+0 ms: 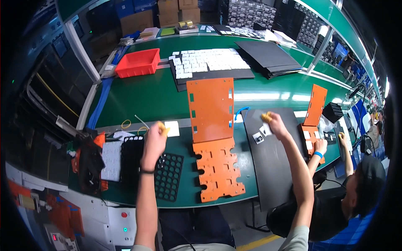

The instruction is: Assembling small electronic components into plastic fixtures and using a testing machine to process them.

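Observation:
My left hand (155,140), yellow covers on its fingertips, is bunched beside a small white square (172,129); whatever it pinches is hidden. Below it lies a black tray with round holes (169,178), a few shiny dark round pieces (161,161) at its upper left. My right hand (275,124), also with yellow fingertip covers, is closed at a small white card (265,129) above the black board (270,163). Another white card with a dark mark (258,138) lies on that board. Between my hands stands an orange hinged fixture, its lid (210,111) upright and its notched base (218,171) flat.
A red bin (138,63) and a board covered with white cards (209,61) sit farther back, beside stacked black sheets (270,58). Papers (111,161) and a black bag (89,167) are at left. On the right a co-worker (335,192) works at another orange fixture (315,106).

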Tool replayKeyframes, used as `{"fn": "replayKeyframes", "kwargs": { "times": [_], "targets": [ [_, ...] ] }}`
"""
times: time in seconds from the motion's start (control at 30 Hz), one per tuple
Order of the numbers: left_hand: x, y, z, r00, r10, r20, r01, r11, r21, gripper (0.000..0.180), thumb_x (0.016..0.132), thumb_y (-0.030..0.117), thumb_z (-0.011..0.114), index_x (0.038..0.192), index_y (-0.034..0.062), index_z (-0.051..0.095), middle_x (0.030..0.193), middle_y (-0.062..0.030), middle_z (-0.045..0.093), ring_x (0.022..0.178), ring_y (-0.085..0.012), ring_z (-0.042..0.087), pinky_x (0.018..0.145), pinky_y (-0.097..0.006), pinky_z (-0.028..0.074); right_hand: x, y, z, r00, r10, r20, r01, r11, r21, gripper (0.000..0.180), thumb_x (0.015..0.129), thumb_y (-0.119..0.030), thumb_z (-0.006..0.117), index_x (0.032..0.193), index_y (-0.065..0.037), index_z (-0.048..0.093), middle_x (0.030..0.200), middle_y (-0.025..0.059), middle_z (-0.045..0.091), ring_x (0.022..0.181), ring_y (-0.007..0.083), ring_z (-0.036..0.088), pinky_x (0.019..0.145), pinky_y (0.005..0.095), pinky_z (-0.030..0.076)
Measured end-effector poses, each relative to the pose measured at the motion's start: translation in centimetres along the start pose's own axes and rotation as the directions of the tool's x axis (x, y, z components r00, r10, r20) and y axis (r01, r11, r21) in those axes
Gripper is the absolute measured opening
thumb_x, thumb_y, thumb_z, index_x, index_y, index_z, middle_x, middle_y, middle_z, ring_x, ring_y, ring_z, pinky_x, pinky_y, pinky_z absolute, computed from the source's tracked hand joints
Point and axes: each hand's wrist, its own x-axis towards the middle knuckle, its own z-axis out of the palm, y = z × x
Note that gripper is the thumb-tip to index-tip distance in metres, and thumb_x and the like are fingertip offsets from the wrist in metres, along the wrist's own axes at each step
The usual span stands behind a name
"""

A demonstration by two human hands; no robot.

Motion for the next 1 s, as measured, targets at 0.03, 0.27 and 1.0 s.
{"fn": "replayKeyframes", "kwargs": {
  "times": [0.03, 0.27, 1.0],
  "targets": [
    [3.9, -0.3, 1.7, 0.999, 0.047, -0.024, -0.045, 0.997, 0.068, 0.022, 0.092, 0.017, 0.071, 0.087, -0.001, 0.059, 0.072, -0.0186, 0.065, 0.066, -0.038, 0.064, 0.059, -0.045, 0.047, 4.0, 2.7, -2.6, 0.984, -0.109, -0.141, 0.078, 0.975, -0.21, 0.024, 0.101, -0.022, 0.064, 0.095, 0.001, 0.069, 0.076, -0.0009, 0.064, 0.068, 0.0075, 0.057, 0.06, 0.0282, 0.046],
    [16.4, -8.0, 11.5, 0.958, 0.285, -0.005, -0.279, 0.932, -0.231, 0.025, 0.093, 0.022, 0.062, 0.113, 0.0072, 0.06, 0.105, -0.0148, 0.067, 0.087, -0.0352, 0.064, 0.078, -0.049, 0.053, 19.3, 0.5, 6.3, 0.93, -0.367, 0.003, 0.147, 0.366, -0.919, 0.024, 0.095, -0.02, 0.059, 0.114, -0.008, 0.066, 0.085, 0.0217, 0.071, 0.081, 0.041, 0.07, 0.071, 0.0511, 0.056],
    [22.6, -7.6, 17.8, 0.226, 0.893, 0.39, -0.323, -0.309, 0.894, 0.03, 0.1, 0.028, 0.054, 0.122, 0.0081, 0.058, 0.112, -0.0063, 0.063, 0.105, -0.0259, 0.059, 0.084, -0.044, 0.049, 19.7, 1.1, 6.6, 0.844, -0.519, 0.136, 0.263, 0.18, -0.948, 0.032, 0.101, -0.037, 0.053, 0.094, -0.007, 0.064, 0.073, 0.0122, 0.071, 0.069, 0.0315, 0.072, 0.064, 0.0481, 0.056]
  ]
}}
